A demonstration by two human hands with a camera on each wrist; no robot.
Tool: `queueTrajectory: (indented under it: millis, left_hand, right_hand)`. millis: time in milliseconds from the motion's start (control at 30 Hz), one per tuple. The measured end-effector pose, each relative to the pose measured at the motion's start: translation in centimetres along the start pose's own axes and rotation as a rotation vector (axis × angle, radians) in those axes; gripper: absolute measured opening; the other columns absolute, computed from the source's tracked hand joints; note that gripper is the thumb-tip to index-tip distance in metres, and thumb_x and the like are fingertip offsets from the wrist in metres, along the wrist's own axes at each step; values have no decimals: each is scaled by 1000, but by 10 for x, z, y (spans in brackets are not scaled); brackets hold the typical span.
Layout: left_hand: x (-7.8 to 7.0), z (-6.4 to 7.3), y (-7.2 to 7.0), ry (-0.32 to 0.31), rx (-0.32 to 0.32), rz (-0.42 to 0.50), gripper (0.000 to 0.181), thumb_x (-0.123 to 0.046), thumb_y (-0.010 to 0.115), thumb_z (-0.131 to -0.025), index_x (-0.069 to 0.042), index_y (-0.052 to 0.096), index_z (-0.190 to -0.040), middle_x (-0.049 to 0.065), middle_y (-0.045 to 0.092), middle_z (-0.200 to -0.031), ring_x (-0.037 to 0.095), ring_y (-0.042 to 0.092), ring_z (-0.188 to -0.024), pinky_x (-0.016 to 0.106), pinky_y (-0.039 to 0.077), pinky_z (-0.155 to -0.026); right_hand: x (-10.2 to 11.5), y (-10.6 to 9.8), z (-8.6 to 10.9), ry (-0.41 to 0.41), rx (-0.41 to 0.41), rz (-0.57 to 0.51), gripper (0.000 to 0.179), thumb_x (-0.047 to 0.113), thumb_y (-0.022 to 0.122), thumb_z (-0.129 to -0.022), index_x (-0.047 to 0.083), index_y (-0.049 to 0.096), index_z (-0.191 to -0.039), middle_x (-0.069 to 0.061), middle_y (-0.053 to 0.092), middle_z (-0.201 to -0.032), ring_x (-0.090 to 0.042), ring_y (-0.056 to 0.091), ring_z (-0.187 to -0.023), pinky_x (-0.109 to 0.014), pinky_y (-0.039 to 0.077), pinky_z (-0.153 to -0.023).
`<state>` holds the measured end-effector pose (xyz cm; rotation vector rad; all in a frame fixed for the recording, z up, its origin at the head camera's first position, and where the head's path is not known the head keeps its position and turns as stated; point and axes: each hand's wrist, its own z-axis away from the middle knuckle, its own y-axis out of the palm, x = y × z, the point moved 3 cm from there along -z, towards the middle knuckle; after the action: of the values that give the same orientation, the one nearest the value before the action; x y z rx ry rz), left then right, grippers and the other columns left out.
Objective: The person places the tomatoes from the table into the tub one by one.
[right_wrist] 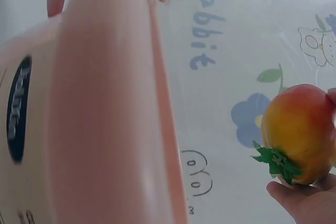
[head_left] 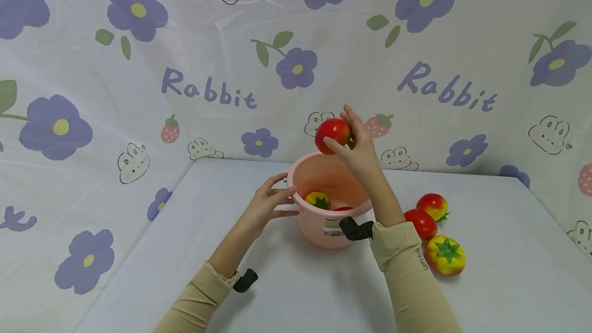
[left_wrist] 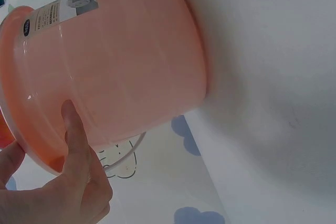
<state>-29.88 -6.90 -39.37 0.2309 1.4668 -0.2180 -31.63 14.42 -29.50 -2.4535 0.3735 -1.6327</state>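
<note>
In the head view my right hand (head_left: 359, 149) holds a red-and-yellow tomato (head_left: 331, 133) above the pink bucket (head_left: 311, 224). The right wrist view shows this tomato (right_wrist: 299, 129) with its green leafy top, thumb and fingers around it. My left hand (head_left: 267, 203) grips the bucket's left rim; in the left wrist view its thumb is at the rim and its fingers (left_wrist: 77, 140) lie against the outer wall. Inside the bucket sit a yellow tomato with a green star top (head_left: 317, 199) and a red one (head_left: 344, 208), mostly hidden by the rim.
Right of the bucket, three tomatoes lie grouped on the white table (head_left: 504, 251): a red-yellow one (head_left: 432, 205), a red one (head_left: 420, 224) and a yellow one (head_left: 445, 256). A flowered curtain (head_left: 287, 9) stands behind. The bucket's thin handle (left_wrist: 128, 153) hangs at its side.
</note>
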Motion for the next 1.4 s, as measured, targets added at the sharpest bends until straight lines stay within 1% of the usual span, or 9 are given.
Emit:
queueTrajectory:
  millis: [133, 333, 500, 633, 867, 1000, 1100, 1233, 1400]
  left_hand:
    - [0, 0, -1, -1, -3, -7, 55, -29, 62, -95, -23, 39, -145, 17, 56, -129, 18, 68, -101, 46, 58, -89]
    - [1, 0, -1, -5, -5, -6, 55, -29, 62, -95, -23, 39, -145, 16, 57, -128, 18, 68, -102, 45, 58, -89]
    - [1, 2, 0, -12, -12, -10, 55, -29, 62, -95, -23, 39, -145, 16, 57, -128, 20, 68, -103, 45, 58, -89]
    - [0, 2, 0, -15, -15, -10, 55, -30, 62, -95, -23, 39, -145, 16, 58, -128, 20, 68, -103, 45, 58, -89]
    - [0, 2, 0, -17, -18, -14, 56, -30, 61, -96, -23, 38, -146, 16, 57, -129, 22, 67, -107, 45, 58, -90]
    - [0, 2, 0, -11, -17, -10, 57, -30, 60, -96, -22, 37, -147, 17, 57, -129, 24, 66, -108, 45, 58, -90]
    - [0, 2, 0, -6, -15, -5, 57, -29, 60, -96, -21, 37, -147, 17, 57, -129, 23, 66, -107, 45, 58, -89]
    - [-1, 2, 0, 3, -6, 6, 56, -28, 61, -96, -21, 38, -146, 17, 57, -128, 21, 67, -104, 46, 58, -89]
    - [-1, 3, 1, 9, 3, 3, 55, -27, 61, -96, -21, 38, -145, 17, 56, -129, 19, 67, -102, 46, 58, -89]
  right_hand:
    - [4, 10, -1, -20, 22, -28, 80, 16, 69, -89, 25, 25, -155, -3, 34, -159, -26, 34, -146, -44, 38, -116]
    - [9, 22, -2, -31, 56, -47, 81, 16, 70, -89, 25, 24, -155, -4, 33, -159, -27, 34, -146, -45, 36, -117]
    - [15, 31, -2, -18, 86, -63, 81, 16, 69, -89, 27, 24, -155, -3, 33, -159, -26, 34, -146, -44, 36, -117]
    - [16, 36, -2, -10, 96, -70, 80, 16, 70, -89, 28, 25, -155, -1, 33, -159, -25, 34, -146, -44, 36, -117]
    - [19, 39, -1, -15, 111, -78, 80, 16, 70, -89, 27, 26, -154, -2, 33, -159, -26, 34, -146, -44, 35, -118]
    - [20, 40, 0, -11, 110, -79, 80, 20, 71, -89, 30, 26, -154, 1, 33, -159, -23, 34, -146, -43, 36, -118]
    - [19, 40, 2, -12, 112, -83, 80, 24, 70, -89, 31, 24, -154, 2, 31, -160, -20, 33, -147, -42, 33, -119]
    - [16, 40, 2, -32, 118, -93, 78, 27, 68, -91, 30, 23, -154, 0, 30, -161, -18, 33, -147, -43, 26, -123]
    - [12, 39, 4, -42, 112, -68, 77, 28, 67, -92, 31, 23, -154, 0, 31, -160, -18, 33, -147, -43, 25, -124]
